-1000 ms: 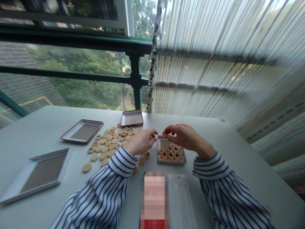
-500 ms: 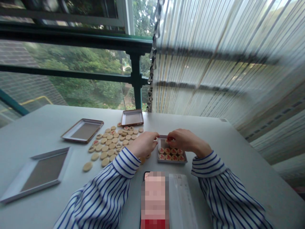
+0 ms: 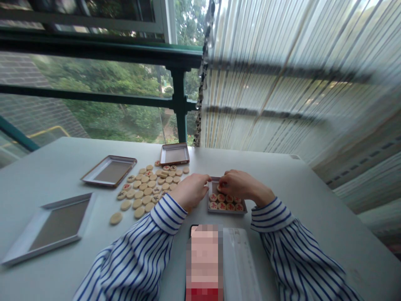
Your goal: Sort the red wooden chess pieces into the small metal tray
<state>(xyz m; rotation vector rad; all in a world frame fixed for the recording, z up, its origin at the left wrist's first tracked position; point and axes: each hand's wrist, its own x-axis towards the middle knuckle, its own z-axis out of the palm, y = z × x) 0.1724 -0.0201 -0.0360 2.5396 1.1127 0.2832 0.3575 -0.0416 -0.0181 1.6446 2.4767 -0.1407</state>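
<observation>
Two rows of round xiangqi pieces (image 3: 222, 206) with red characters lie face up in the near part of a small shallow box (image 3: 228, 212). My right hand (image 3: 242, 184) reaches into the box's far part, its thumb and fingers pinched on another xiangqi piece (image 3: 219, 188), which the fingers partly cover. At the box's left side, my left hand (image 3: 191, 190) is curled, with the index fingertip and thumb against the left wall. Many loose xiangqi pieces (image 3: 147, 191) lie left of my left hand, mostly face down. Some of them are hidden behind that hand and sleeve.
Two shallow brown-edged lids (image 3: 117, 158) (image 3: 174, 163) lie beyond the loose pieces. A larger white tray (image 3: 62, 247) is at the left. In front of me are a phone (image 3: 204, 255) with a blurred screen and a clear plastic case (image 3: 241, 263). A string curtain (image 3: 266, 83) hangs behind the table.
My right hand has tipped the pinched piece, whose red marking showed before, and moved it slightly down and left inside the box. My left hand stays by the box wall.
</observation>
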